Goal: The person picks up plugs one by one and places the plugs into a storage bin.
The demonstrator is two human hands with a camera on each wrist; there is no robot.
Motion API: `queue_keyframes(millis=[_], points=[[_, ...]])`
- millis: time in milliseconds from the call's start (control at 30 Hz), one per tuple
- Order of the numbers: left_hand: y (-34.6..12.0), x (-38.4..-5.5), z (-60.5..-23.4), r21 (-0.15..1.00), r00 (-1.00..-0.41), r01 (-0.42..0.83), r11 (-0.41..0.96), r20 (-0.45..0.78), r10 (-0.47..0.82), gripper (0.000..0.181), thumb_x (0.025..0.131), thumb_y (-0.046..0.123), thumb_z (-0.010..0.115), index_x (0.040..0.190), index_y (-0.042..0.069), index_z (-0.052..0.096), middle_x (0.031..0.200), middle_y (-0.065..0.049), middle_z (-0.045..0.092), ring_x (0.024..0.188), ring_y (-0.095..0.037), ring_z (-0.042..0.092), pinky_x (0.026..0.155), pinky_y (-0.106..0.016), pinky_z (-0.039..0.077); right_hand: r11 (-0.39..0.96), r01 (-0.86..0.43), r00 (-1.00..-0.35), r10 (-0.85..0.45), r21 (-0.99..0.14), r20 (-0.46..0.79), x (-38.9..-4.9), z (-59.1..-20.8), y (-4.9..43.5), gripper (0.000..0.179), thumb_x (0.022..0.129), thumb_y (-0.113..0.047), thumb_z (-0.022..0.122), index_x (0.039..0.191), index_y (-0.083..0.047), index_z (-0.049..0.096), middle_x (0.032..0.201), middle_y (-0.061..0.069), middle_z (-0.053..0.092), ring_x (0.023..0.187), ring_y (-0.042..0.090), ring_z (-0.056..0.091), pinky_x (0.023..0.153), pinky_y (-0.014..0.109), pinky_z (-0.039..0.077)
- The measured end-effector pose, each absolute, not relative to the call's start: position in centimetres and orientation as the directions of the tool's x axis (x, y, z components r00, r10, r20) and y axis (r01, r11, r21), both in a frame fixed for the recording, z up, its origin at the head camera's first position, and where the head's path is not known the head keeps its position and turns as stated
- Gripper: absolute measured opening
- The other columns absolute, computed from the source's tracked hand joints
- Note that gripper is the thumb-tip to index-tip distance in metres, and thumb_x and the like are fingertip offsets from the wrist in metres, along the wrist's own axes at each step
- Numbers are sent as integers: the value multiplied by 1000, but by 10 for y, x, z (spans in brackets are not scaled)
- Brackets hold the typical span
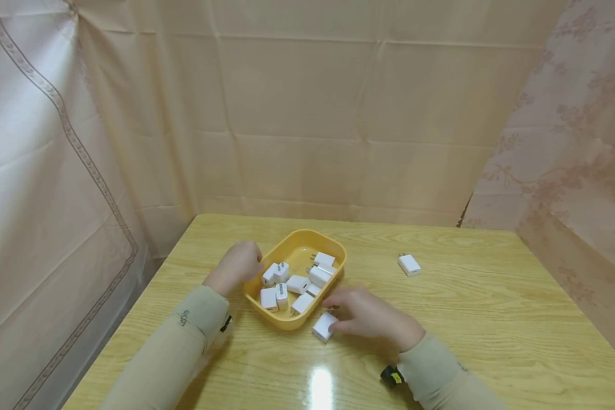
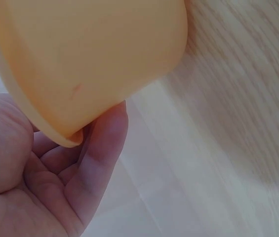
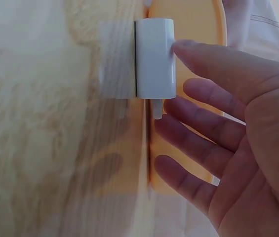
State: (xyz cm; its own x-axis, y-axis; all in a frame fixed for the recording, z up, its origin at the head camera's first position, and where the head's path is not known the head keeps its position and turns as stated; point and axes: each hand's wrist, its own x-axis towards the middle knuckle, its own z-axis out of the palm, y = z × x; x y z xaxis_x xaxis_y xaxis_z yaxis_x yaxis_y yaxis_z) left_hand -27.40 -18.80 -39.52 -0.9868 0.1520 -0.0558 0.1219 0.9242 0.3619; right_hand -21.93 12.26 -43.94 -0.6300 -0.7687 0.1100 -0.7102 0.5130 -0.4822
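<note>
At the left rim of a yellow plastic basin (image 1: 288, 324), my left hand (image 1: 238, 264) grips the edge. In the left wrist view its fingers (image 2: 102, 158) curl under the rim, against the outer wall. Several white plug-in chargers lie jumbled inside the basin, some with metal prongs showing. My right hand (image 1: 371, 318) is low over the table by the basin's near right side. Its thumb is at the edge of a white charger (image 1: 324, 327) lying on the tabletop. In the right wrist view the other fingers (image 3: 193, 136) are extended and spread beside that charger's prongs.
Another white charger (image 1: 409, 265) lies on the wood-grain table (image 1: 471, 319), to the right of the basin. Beige cloth (image 1: 297, 125) hangs behind the table, with patterned cloth (image 1: 589, 131) on the right and pale cloth on the left.
</note>
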Motion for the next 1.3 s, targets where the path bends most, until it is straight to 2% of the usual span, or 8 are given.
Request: queue_keyframes(millis=[233, 667, 1300], points=[[-188, -273, -395, 368, -987, 124, 922, -52, 153, 46, 89, 1, 61, 53, 16, 36, 49, 5, 27, 45, -10, 28, 42, -23, 26, 511, -692, -631, -772, -511, 82, -219, -441, 122, 42, 89, -25, 80, 126, -7, 70, 122, 0, 69, 107, 12, 62, 94, 32, 52], [-189, -274, -394, 365, -986, 130, 922, -50, 159, 47, 89, 2, 61, 53, 16, 36, 49, 5, 26, 45, -10, 28, 42, -23, 25, 451, -724, -575, -812, -521, 97, -222, -444, 122, 35, 88, -14, 80, 121, -11, 72, 115, -9, 69, 103, 5, 61, 93, 30, 51], [-187, -273, -393, 344, -986, 143, 928, -28, 163, 46, 89, 4, 63, 53, 16, 39, 51, 6, 29, 45, -9, 30, 42, -22, 25, 518, -692, -610, -792, -503, 24, -224, -447, 122, 36, 87, -13, 80, 123, -13, 72, 119, -10, 69, 109, 6, 60, 97, 34, 50]])
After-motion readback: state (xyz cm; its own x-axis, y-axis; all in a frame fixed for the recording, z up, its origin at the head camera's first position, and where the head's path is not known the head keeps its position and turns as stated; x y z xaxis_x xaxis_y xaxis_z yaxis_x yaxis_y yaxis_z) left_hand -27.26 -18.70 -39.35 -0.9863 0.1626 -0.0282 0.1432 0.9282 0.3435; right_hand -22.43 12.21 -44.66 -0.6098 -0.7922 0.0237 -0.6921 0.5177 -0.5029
